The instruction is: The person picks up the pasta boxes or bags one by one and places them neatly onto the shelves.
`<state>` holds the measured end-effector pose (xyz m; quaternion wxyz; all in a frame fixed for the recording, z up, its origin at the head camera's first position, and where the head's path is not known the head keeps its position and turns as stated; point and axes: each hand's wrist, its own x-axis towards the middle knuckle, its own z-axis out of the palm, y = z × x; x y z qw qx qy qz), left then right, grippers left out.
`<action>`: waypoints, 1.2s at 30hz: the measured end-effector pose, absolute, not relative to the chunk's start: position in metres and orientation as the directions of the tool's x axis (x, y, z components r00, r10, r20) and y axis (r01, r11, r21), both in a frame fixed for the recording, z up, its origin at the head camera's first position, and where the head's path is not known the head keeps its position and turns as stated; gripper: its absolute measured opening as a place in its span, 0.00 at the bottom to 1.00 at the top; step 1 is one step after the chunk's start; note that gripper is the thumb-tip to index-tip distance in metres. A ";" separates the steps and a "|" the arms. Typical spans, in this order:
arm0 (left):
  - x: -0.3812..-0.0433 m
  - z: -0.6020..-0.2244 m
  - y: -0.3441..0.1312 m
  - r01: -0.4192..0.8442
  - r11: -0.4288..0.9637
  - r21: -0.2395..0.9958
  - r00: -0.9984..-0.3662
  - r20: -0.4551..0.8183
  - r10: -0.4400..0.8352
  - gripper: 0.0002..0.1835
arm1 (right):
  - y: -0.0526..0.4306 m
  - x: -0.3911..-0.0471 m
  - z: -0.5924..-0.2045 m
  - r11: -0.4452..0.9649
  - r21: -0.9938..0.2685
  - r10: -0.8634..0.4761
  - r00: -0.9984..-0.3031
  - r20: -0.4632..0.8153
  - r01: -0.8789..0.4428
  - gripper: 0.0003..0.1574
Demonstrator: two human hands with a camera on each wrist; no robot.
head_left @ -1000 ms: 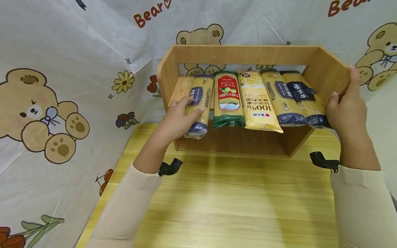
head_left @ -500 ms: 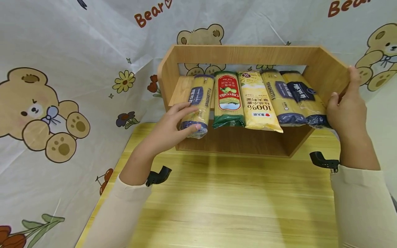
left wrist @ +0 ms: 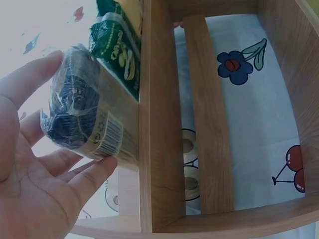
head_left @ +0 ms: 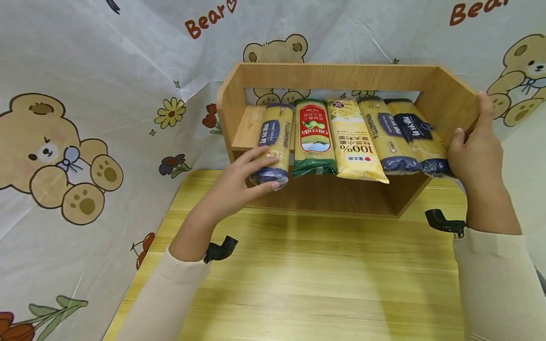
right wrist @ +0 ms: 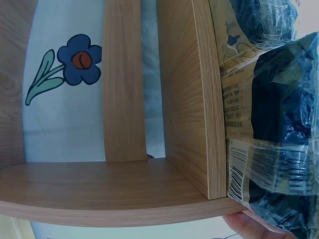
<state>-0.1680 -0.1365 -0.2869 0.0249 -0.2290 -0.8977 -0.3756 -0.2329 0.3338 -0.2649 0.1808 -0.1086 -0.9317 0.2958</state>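
In the head view my left hand (head_left: pixel 232 187) holds the near end of a spaghetti pack (head_left: pixel 279 130) at the left of a wooden shelf (head_left: pixel 341 76). The thumb and fingers lie on opposite sides of that end, as the left wrist view also shows on the pack's dark, clear-wrapped end (left wrist: pixel 75 99). My right hand (head_left: pixel 479 154) grips the shelf's right side panel, its thumb on the inner side. Only a bit of this hand (right wrist: pixel 254 226) shows in the right wrist view.
Beside the held pack lie a green-and-red pasta pack (head_left: pixel 314 137), a yellow pasta pack (head_left: pixel 354 139) and two blue-ended spaghetti packs (head_left: pixel 390 135), jutting past the board. A lower compartment (head_left: pixel 341 194) opens beneath. The shelf stands on a wooden table (head_left: pixel 324 274) before a bear-print cloth (head_left: pixel 141 42).
My left hand has slid from the middle of the leftmost pack down to its near end. That end has shifted slightly to the right. The right hand keeps its place on the shelf.
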 end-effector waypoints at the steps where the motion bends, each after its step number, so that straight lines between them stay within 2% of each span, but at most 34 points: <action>1: -0.169 -0.287 -0.135 0.431 0.612 0.663 -0.894 0.220 0.390 0.31 | 0.334 -0.233 -0.265 0.802 -0.590 0.309 -0.911 0.274 0.095 0.45; 21: -0.194 -0.292 -0.121 0.450 0.598 0.663 -0.889 0.267 0.372 0.29 | 0.337 -0.234 -0.265 0.803 -0.586 0.318 -0.910 0.268 0.108 0.44; 36: -0.202 -0.301 -0.120 0.472 0.593 0.652 -0.880 0.315 0.355 0.31 | 0.334 -0.235 -0.265 0.802 -0.588 0.318 -0.909 0.268 0.108 0.44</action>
